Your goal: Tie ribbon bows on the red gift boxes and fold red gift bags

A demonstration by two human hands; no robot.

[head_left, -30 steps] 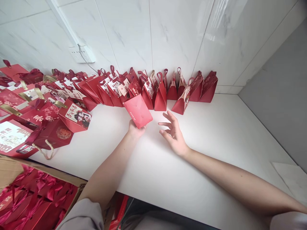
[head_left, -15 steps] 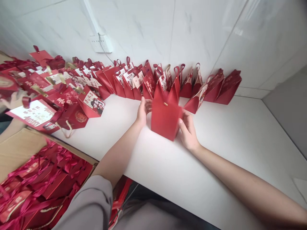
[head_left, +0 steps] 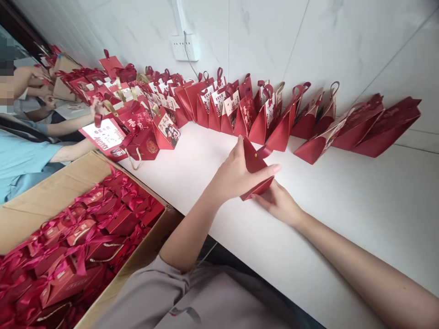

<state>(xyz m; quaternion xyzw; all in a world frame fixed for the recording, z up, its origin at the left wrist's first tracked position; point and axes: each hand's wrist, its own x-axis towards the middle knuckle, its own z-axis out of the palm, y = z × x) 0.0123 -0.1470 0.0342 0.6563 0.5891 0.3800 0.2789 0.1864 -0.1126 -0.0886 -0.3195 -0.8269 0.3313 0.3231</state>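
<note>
A red paper gift box with a small gold eyelet and a dark red ribbon is tilted over the white table. My left hand grips it from the near left, its thumb and fingers spread across the box. From below and to the right, my right hand holds its lower end, the fingertips partly hidden behind it. Just beyond stands a row of similar red gift boxes with ribbon loops, some bearing white printed cards.
On the left a cardboard carton holds many red boxes tied with magenta ribbons. More finished-looking gift boxes crowd the table's left. Other people's arms reach in there. A socket with a cable is on the tiled wall.
The view has swung left, bringing in more of the carton and co-workers. The gift box has turned and tipped, and my left hand has moved across its near side.
</note>
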